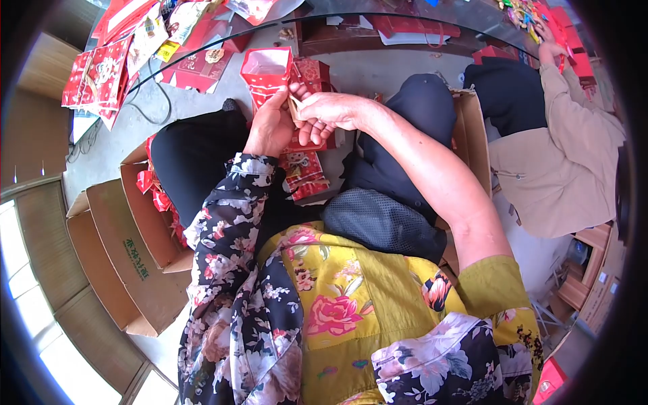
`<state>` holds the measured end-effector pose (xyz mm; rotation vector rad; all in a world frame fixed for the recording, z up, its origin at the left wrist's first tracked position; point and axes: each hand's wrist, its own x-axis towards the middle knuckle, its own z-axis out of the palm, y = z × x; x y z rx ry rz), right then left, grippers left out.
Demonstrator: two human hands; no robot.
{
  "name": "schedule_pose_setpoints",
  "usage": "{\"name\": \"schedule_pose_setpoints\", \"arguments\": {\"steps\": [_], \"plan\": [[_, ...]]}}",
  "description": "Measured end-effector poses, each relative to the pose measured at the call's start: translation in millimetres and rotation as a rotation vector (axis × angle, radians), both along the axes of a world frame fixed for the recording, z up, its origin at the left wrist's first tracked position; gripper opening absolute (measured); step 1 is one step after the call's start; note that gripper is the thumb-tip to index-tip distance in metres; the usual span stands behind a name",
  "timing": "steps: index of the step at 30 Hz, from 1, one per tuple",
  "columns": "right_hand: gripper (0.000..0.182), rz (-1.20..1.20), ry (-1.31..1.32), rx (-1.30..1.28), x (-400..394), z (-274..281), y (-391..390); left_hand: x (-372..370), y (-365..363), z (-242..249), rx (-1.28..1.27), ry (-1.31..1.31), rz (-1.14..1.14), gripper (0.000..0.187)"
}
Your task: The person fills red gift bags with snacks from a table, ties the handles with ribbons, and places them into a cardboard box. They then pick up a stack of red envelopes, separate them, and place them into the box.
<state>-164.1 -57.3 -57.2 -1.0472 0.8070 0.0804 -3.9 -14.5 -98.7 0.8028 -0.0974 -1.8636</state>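
Note:
A small red patterned paper bag (268,75) with a white inside stands with its mouth open toward me. My left hand (272,123) is closed around its lower side. My right hand (327,111) is at the bag's right side, its fingers curled against a narrow tan strip that I cannot identify. More red patterned bags or boxes (312,71) lie just behind and below my hands, between my knees. Another red patterned piece (304,169) shows under my wrists.
A glass table (405,30) holds red bags (101,74) and wrapped packets (185,23) at the left. Cardboard boxes flank my legs (128,250). At the right sits a co-worker (560,169), one hand on the table by colourful small items.

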Motion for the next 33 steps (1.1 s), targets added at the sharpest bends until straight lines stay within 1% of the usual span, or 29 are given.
{"name": "schedule_pose_setpoints", "arguments": {"steps": [2,3,5,7,8,10,11,12,13,15,16,17,18,19,21,23,25,27,29,31,33], "plan": [[0.022,0.048,0.017,-0.004,1,1,1,1,-3,-1,0.039,-0.022,0.045,0.029],[0.024,0.066,0.032,-0.016,2,1,1,1,-3,-1,0.033,-0.055,0.060,0.027],[0.025,0.090,0.048,-0.027,2,1,3,2,-2,-4,0.010,-0.036,0.061,0.026],[0.038,-0.023,-0.016,-0.075,1,4,5,2,-2,-2,-0.015,-0.018,0.065,0.026],[0.038,-0.018,-0.014,-0.075,1,6,5,1,-2,-1,0.011,0.007,0.080,0.026],[0.050,-0.168,-0.037,0.004,0,11,4,3,-2,-2,0.035,0.036,0.098,0.025],[0.062,-0.160,-0.034,0.008,0,-1,1,6,-2,-7,0.034,-0.001,0.058,0.026],[0.062,-0.157,-0.031,0.007,-1,0,1,7,-2,-7,0.032,-0.038,0.017,0.027],[0.059,-0.183,-0.031,0.022,-1,2,1,4,-2,-8,0.056,-0.105,0.045,0.028],[0.056,-0.208,-0.029,0.036,-3,-2,0,5,-2,-7,0.013,-0.110,0.035,0.028],[0.051,-0.228,-0.070,0.060,-4,-9,0,5,-1,-6,-0.028,-0.117,0.023,0.029],[0.046,-0.248,-0.112,0.084,-5,-14,-1,2,-1,-5,-0.029,-0.116,0.024,0.029],[0.046,-0.246,-0.111,0.083,-4,-15,0,-3,-2,1,0.016,-0.118,0.075,0.029],[0.041,-0.255,-0.088,0.085,-2,-15,1,-5,-2,5,0.063,-0.119,0.126,0.030],[0.030,-0.309,-0.044,0.094,1,-11,4,-4,0,4,0.041,-0.123,0.096,0.031],[0.029,-0.332,-0.045,0.053,3,-13,6,1,1,-2,-0.033,-0.117,0.003,0.031],[0.028,-0.363,-0.081,0.022,4,-17,5,0,0,-3,-0.029,-0.100,0.024,0.031],[0.023,-0.417,-0.039,0.047,6,-19,6,-5,1,5,0.022,-0.083,0.062,0.031],[0.022,-0.442,-0.029,0.054,7,-19,5,-3,0,0,0.008,-0.094,0.055,0.031],[0.019,-0.464,-0.062,0.143,6,-20,4,-4,0,-1,0.008,-0.084,0.056,0.031],[0.019,-0.479,-0.066,0.151,5,-20,6,-4,2,-1,-0.012,-0.071,0.045,0.031]]}}
